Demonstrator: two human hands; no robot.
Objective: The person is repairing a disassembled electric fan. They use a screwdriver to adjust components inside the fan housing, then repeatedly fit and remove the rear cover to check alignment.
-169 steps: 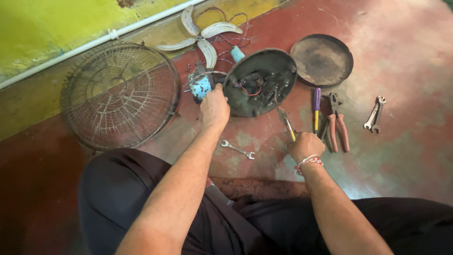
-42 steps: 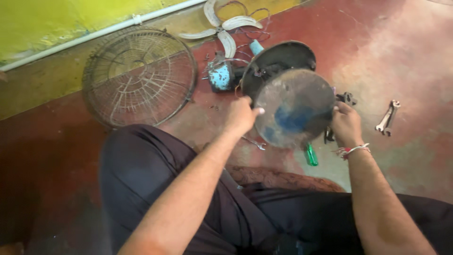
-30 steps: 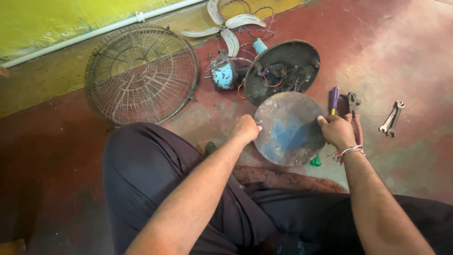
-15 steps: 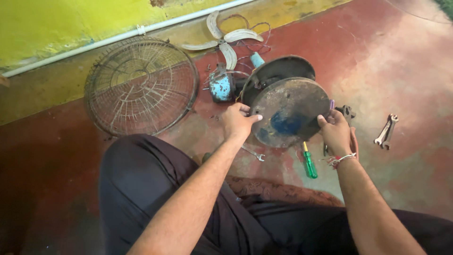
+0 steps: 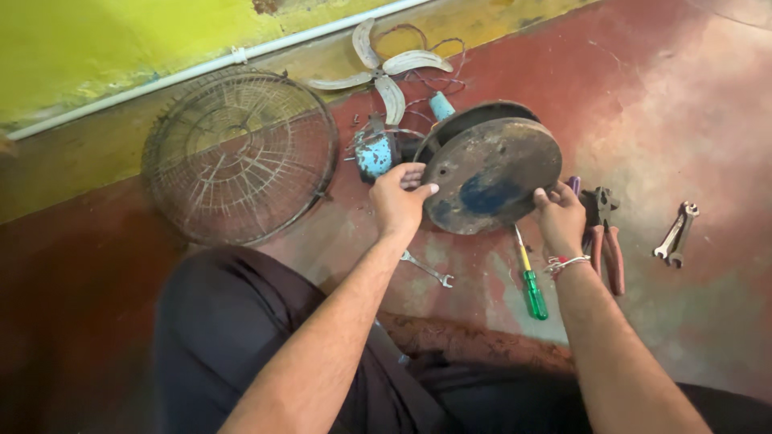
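Observation:
Both my hands hold a round rusty metal cover plate (image 5: pixel 492 174) with a blue patch, tilted over the dark round fan base (image 5: pixel 474 115) behind it. My left hand (image 5: pixel 400 198) grips the plate's left edge and my right hand (image 5: pixel 561 220) grips its right lower edge. A blue fan motor (image 5: pixel 374 153) with loose wires sits just left of the base. I sit on the red floor with my dark-trousered legs in front.
A round wire fan guard (image 5: pixel 240 155) lies at the left. Pale fan blades (image 5: pixel 388 70) lie near the yellow wall. A green-handled screwdriver (image 5: pixel 531 283), a small spanner (image 5: pixel 428 269), red-handled pliers (image 5: pixel 608 239) and two spanners (image 5: pixel 675 234) lie on the floor.
Both hands picked up the round plate from the right, lowered it briefly, then lifted and moved it up over the fan base. The tools on the floor stayed put.

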